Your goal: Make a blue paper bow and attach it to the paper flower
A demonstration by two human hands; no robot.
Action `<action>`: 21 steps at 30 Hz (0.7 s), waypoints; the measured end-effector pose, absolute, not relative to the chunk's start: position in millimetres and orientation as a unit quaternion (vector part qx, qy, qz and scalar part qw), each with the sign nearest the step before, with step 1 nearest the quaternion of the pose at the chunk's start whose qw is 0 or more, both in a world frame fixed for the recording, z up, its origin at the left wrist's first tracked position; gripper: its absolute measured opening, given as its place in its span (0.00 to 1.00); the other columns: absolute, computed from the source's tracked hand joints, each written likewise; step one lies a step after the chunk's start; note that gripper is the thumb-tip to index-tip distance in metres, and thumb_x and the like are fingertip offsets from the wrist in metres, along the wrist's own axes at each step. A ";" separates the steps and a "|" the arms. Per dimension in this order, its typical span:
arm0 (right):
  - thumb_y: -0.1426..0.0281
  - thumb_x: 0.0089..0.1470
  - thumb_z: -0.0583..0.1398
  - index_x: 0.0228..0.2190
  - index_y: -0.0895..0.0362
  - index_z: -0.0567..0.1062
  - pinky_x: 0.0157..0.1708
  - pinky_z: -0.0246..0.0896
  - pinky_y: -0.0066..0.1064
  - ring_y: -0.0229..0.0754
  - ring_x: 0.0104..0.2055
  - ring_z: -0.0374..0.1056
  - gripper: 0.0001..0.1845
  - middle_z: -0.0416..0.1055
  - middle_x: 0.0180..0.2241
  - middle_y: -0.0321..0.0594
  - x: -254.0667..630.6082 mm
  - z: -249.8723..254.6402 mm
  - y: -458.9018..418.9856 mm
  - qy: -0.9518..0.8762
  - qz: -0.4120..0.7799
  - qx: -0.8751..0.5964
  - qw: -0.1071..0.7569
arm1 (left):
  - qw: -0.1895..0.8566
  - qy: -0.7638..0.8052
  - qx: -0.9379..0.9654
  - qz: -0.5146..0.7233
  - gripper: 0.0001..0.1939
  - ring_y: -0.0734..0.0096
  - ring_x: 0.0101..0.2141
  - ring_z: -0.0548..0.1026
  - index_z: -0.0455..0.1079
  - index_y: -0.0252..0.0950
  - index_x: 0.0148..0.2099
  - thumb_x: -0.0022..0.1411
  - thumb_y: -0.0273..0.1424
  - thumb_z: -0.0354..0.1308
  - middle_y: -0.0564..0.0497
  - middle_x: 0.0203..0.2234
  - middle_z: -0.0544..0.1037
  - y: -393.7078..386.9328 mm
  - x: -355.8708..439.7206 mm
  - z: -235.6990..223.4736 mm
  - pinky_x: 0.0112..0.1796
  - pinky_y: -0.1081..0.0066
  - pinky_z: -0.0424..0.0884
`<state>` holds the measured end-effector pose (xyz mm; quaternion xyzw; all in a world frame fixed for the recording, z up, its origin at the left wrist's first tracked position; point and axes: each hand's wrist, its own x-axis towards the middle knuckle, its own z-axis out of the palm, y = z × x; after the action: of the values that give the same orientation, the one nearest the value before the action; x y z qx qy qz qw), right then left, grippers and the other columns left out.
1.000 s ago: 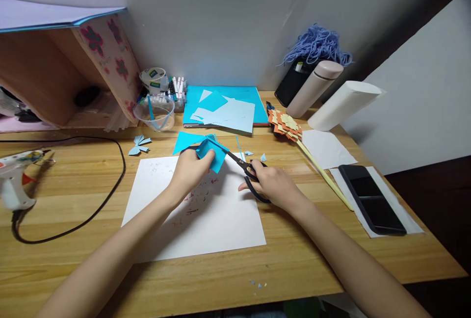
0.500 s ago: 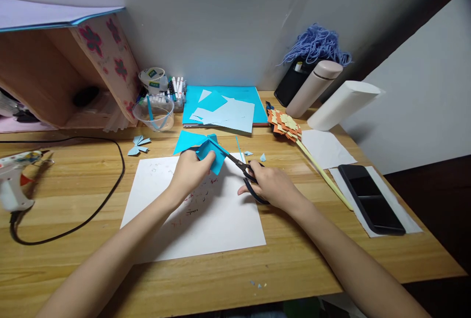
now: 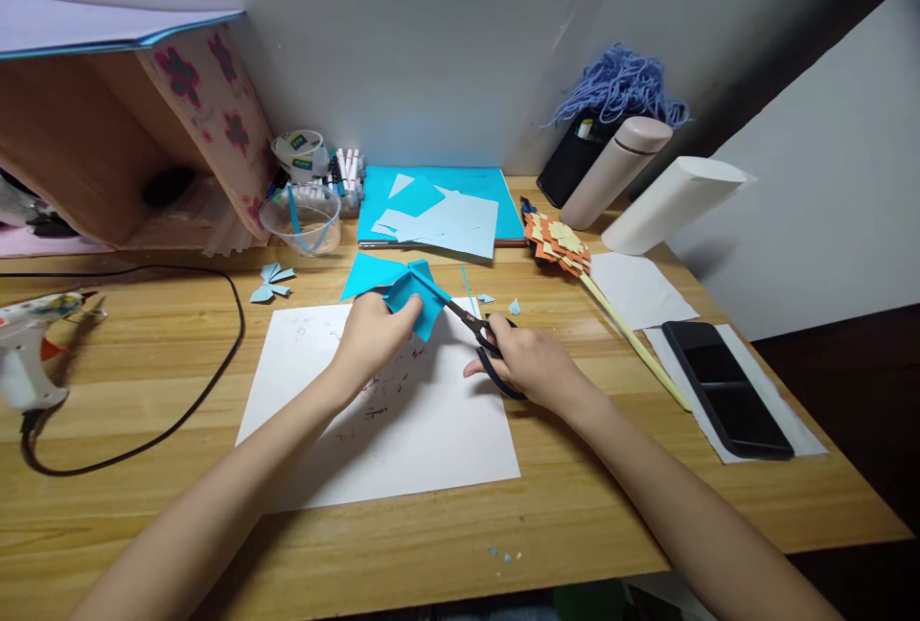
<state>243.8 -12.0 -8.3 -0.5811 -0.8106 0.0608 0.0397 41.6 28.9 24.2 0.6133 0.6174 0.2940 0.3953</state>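
"Over the white sheet (image 3: 446, 439) on the desk (image 3: 561, 525), what are the hands holding?"

"Blue paper (image 3: 429, 316) is pinched between the thumb and fingers of the left hand (image 3: 375, 326). The right hand (image 3: 536, 362) is curled around the handles of the black scissors (image 3: 471, 322)."

"How do the scissors stand?"

"Handles parted, blades reaching up and left to the blue paper. I can't tell how far apart the tips are."

"Anything just past the hands?"

"A thin blue strip (image 3: 470, 289) and two small pale scraps (image 3: 487, 299), near the sheet's far right corner. Farther back, pale paper pieces (image 3: 464, 223) lie on a blue folder (image 3: 467, 182)."

"And on the left?"

"A pale blue cut-out (image 3: 270, 286), then the glue gun (image 3: 33, 367) with its black cord (image 3: 242, 314). The clear cup (image 3: 320, 236) sits in front of some markers (image 3: 351, 169)."

"What about the right?"

"An orange and yellow paper flower (image 3: 557, 240) on a yellow stem (image 3: 636, 343). Beyond it, a pink flask (image 3: 614, 172); nearer, the phone (image 3: 725, 396) rests partly over white paper (image 3: 794, 425)."
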 end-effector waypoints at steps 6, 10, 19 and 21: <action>0.45 0.52 0.53 0.32 0.57 0.63 0.19 0.49 0.29 0.48 0.24 0.73 0.26 0.74 0.23 0.42 243.7 -8.4 -12.0 -0.809 0.061 -0.584 0.037 | 0.394 0.615 0.616 0.295 0.14 0.72 0.18 0.66 0.59 0.36 0.16 0.51 0.35 0.49 0.53 0.13 0.69 29.2 40.8 23.3 0.24 0.72 0.62; 0.45 0.52 0.53 0.31 0.57 0.63 0.19 0.50 0.29 0.48 0.24 0.73 0.25 0.73 0.23 0.41 243.1 -7.3 -11.8 -0.807 0.064 -0.586 0.040 | 0.393 0.614 0.617 0.296 0.14 0.71 0.18 0.66 0.59 0.36 0.16 0.51 0.35 0.49 0.53 0.13 0.69 29.0 40.9 24.2 0.23 0.72 0.61; 0.46 0.52 0.53 0.33 0.58 0.64 0.20 0.49 0.29 0.50 0.26 0.73 0.26 0.74 0.23 0.42 241.6 -5.2 -11.1 -0.799 0.076 -0.597 0.018 | 0.391 0.614 0.620 0.294 0.14 0.71 0.17 0.66 0.59 0.37 0.17 0.51 0.35 0.49 0.53 0.13 0.69 29.1 40.6 24.0 0.23 0.72 0.61; 0.46 0.52 0.53 0.33 0.58 0.64 0.20 0.49 0.29 0.50 0.27 0.73 0.26 0.74 0.24 0.42 241.7 -5.7 -11.4 -0.802 0.075 -0.592 0.018 | 0.391 0.618 0.617 0.289 0.14 0.71 0.18 0.66 0.59 0.37 0.17 0.51 0.35 0.49 0.53 0.13 0.69 28.7 40.9 23.9 0.23 0.72 0.61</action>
<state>241.7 -11.4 -5.7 -0.5924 -0.8019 0.0753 0.0185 40.9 28.7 23.9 0.6173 0.6182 0.2892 0.3913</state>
